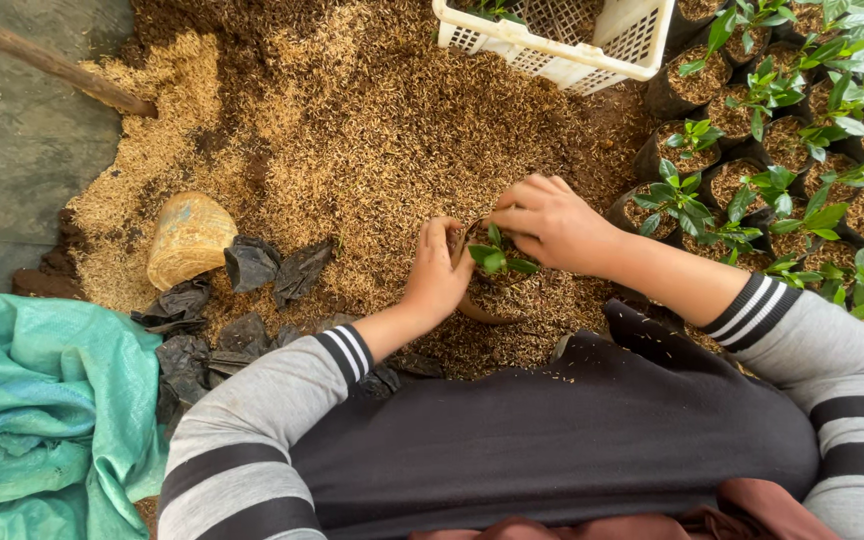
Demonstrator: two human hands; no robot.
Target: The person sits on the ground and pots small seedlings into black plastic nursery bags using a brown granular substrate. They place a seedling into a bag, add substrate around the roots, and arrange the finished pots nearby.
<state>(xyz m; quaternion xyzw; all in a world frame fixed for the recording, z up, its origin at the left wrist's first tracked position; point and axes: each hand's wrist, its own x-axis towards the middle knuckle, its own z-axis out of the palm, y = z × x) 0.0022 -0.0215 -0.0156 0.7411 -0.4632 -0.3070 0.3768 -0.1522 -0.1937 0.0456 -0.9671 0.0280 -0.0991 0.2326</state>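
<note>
L hand (439, 272) cups side of small grow bag (487, 298) on husk pile (352, 140) to steady it | R hand (552, 222) pinches seedling (497, 255) upright w/ fingers closed | potted seedlings (782, 150) grouped at right, white crate (562, 35) behind

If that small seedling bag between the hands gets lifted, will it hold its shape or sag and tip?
The seedling bag looks like thin soft plastic, so it would probably sag. Packed with husk mix, it is likely heavy for its size. Both the left hand and right hand steady it, suggesting it tips easily.
</note>
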